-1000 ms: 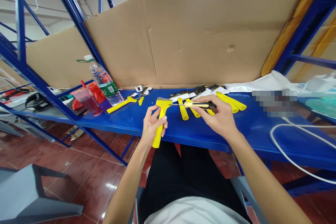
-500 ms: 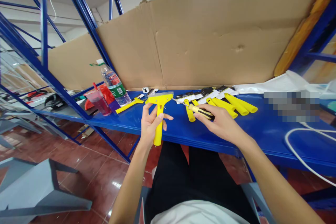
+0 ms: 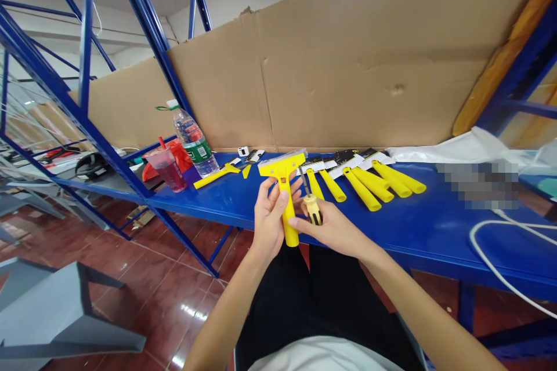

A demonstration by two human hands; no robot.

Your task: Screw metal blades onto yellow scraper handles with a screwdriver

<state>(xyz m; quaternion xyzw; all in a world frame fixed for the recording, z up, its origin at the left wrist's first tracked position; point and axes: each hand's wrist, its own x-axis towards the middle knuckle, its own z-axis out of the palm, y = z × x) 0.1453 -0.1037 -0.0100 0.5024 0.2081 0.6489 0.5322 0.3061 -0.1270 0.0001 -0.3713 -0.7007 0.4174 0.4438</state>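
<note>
A yellow scraper (image 3: 289, 214) with a wide head is gripped around its handle by my left hand (image 3: 270, 214), head pointing away from me. Clear plastic covers the far edge of its head, and two screws show there. My right hand (image 3: 331, 225) is closed on a screwdriver (image 3: 312, 206) with a cream and black handle, its shaft pointing up beside the scraper. The right thumb reaches to the scraper's handle. Behind the hands, several yellow scrapers (image 3: 363, 190) with black and white cards lie on the blue table (image 3: 418, 226).
Left on the table are another yellow scraper (image 3: 213, 177), a water bottle (image 3: 194, 142) and a cup of red drink (image 3: 169, 171). A cardboard sheet (image 3: 331, 69) stands along the back. A white cable (image 3: 478, 237) curves over the right side. A grey stool (image 3: 73, 313) stands at lower left.
My left hand has moved right with the scraper. My right hand has come in to it, and the screwdriver has swung from pointing left at the head to pointing upward.
</note>
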